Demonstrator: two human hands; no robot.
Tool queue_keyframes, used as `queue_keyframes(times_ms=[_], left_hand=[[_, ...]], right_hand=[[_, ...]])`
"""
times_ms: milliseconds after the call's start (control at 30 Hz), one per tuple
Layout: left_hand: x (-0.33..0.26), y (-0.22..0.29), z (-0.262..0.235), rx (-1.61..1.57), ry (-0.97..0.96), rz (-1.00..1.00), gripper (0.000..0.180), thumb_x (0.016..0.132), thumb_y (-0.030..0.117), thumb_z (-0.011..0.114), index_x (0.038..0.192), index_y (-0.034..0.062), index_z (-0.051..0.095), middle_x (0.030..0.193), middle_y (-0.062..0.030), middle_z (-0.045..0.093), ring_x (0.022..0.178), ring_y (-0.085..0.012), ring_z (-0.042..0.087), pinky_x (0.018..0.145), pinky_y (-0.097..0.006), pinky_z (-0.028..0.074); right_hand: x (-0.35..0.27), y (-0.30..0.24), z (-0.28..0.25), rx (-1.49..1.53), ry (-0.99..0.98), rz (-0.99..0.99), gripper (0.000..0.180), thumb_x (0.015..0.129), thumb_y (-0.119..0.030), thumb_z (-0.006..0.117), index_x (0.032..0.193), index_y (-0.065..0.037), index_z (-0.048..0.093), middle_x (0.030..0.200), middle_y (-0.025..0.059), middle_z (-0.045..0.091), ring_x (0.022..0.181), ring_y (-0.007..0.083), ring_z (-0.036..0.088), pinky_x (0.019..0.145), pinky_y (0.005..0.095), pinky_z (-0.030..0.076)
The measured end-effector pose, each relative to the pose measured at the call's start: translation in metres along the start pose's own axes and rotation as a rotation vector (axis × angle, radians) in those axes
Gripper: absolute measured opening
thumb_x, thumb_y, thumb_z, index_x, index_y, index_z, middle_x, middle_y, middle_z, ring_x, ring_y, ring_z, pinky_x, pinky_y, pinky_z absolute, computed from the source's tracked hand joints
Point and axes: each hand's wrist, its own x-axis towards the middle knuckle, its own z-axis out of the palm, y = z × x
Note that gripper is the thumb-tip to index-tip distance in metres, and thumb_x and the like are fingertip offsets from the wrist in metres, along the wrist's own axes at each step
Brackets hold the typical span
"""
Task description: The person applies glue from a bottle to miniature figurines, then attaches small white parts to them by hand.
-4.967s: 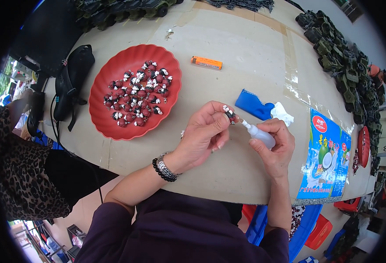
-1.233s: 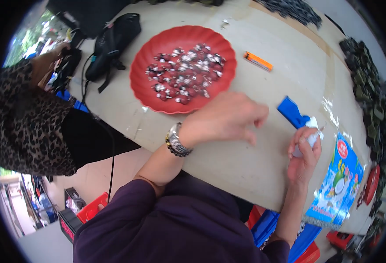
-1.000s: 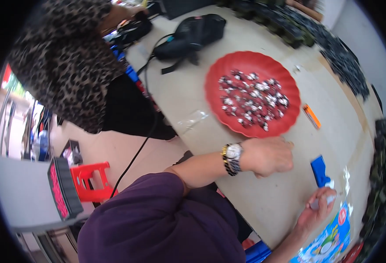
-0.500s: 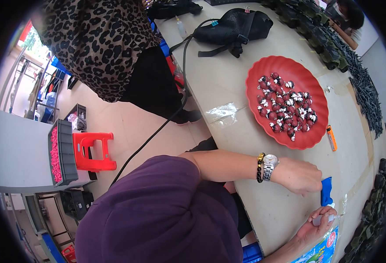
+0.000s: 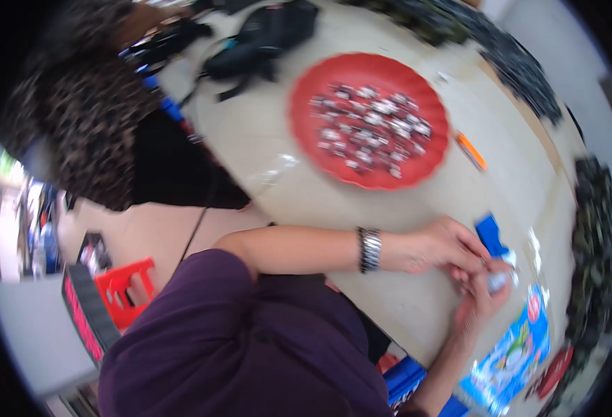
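Right hand (image 5: 482, 300) gripping bottle (image 5: 498, 281); left hand (image 5: 436, 247) up against it, fingers bunched, can't tell on what. From hands: plate (image 5: 304, 115) 11 o'clock, cloth (image 5: 489, 233) 1.

Open strip of tabletop (image 5: 389, 208) between red plate (image 5: 354, 68) and left hand (image 5: 434, 249)
A hand could pass there — blue cloth (image 5: 489, 233) and orange box (image 5: 470, 151) flank its right end.

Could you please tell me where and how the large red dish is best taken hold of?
The large red dish is probably best gripped by its fluted rim, at left and right, coming from the near side: the rim is bare, while small pieces lie spread over the middle.
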Motion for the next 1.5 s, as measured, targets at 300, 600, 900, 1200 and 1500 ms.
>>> queue_keyframes(times_ms=[300, 600, 900, 1200, 1500], left_hand=[[0.002, 0.007, 0.008, 0.004, 0.014, -0.065, 0.039, 0.09, 0.008, 0.062, 0.126, -0.0032, 0.055, 0.103, -0.0103, 0.065, 0.086, -0.0143, 0.064, 0.083, -0.03, 0.052], [0.005, 0.001, 0.004, 0.07, 0.033, -0.078, 0.037, 0.088, 0.008, 0.064, 0.123, -0.0012, 0.057, 0.103, -0.0104, 0.066, 0.085, -0.014, 0.064, 0.077, -0.027, 0.052], [0.006, 0.004, 0.006, 0.064, 0.075, -0.098, 0.033, 0.089, 0.004, 0.062, 0.119, -0.0045, 0.053, 0.091, -0.0103, 0.064, 0.077, -0.0144, 0.064, 0.07, -0.026, 0.054], [0.005, 0.002, 0.004, 0.069, 0.047, -0.072, 0.026, 0.09, 0.007, 0.063, 0.111, -0.002, 0.052, 0.092, -0.0097, 0.065, 0.072, -0.0126, 0.063, 0.061, -0.024, 0.052], [0.004, 0.002, 0.011, 0.311, 0.069, 0.053, 0.022, 0.097, 0.013, 0.051, 0.114, -0.0004, 0.056, 0.091, -0.0089, 0.067, 0.068, -0.0111, 0.063, 0.06, -0.023, 0.051]], right_hand=[[0.005, -0.016, 0.008, -0.026, 0.03, 0.067, 0.021, 0.078, 0.005, 0.065, 0.093, -0.005, 0.055, 0.077, 0.0003, 0.055, 0.061, 0.0073, 0.054, 0.05, 0.0195, 0.041], [0.003, -0.018, 0.001, -0.028, -0.04, 0.102, 0.019, 0.081, -0.002, 0.069, 0.094, -0.003, 0.057, 0.075, 0.0011, 0.057, 0.058, 0.0075, 0.052, 0.049, 0.0209, 0.039], [0.006, -0.012, -0.001, -0.005, -0.048, 0.111, 0.02, 0.08, -0.004, 0.07, 0.095, -0.004, 0.057, 0.074, 0.0002, 0.057, 0.056, 0.0068, 0.051, 0.048, 0.0201, 0.039], [0.004, -0.007, 0.001, -0.158, -0.156, -0.119, 0.036, 0.071, -0.001, 0.078, 0.1, -0.003, 0.058, 0.085, 0.0012, 0.057, 0.069, 0.0077, 0.054, 0.058, 0.0199, 0.045], [0.007, -0.013, -0.001, -0.404, -0.095, -0.317, 0.028, 0.064, 0.002, 0.077, 0.089, 0.0, 0.066, 0.079, 0.0031, 0.058, 0.074, 0.0136, 0.055, 0.065, 0.0266, 0.043]])
